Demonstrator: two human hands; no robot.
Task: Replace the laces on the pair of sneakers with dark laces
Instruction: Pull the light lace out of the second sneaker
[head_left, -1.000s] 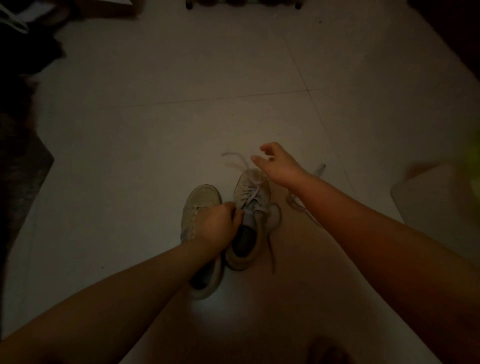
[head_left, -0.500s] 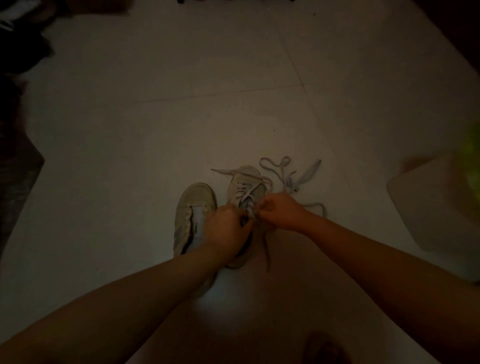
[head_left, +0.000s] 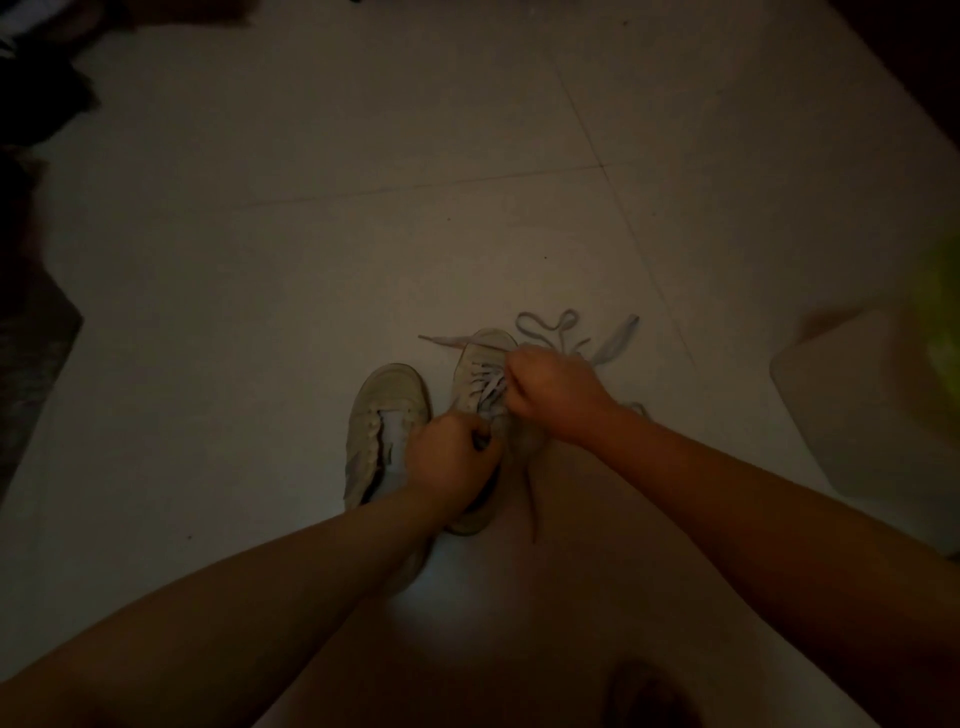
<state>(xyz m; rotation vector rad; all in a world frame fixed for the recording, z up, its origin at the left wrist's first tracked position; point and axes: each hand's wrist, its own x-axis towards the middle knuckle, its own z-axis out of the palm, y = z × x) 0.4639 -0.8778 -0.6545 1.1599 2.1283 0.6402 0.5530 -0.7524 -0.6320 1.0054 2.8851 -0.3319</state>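
Gripping the right sneaker (head_left: 480, 374) mid-floor, our left hand (head_left: 449, 457) curls around its tongue while our right hand (head_left: 550, 389) pinches its pale lace (head_left: 545, 327); the left sneaker (head_left: 382, 415) lies just beside.

Left hand (head_left: 449, 454) curled, right hand (head_left: 553, 392) curled, forearms converging.

Two pale sneakers stand side by side on the floor: the left sneaker (head_left: 382, 415) and the right sneaker (head_left: 478, 364). Two hands are in view, the left hand (head_left: 449, 452) and the right hand (head_left: 553, 392). One loose pale lace (head_left: 563, 325) lies curled just beyond the right sneaker, and one pale box-like object (head_left: 852, 410) sits at the right edge.
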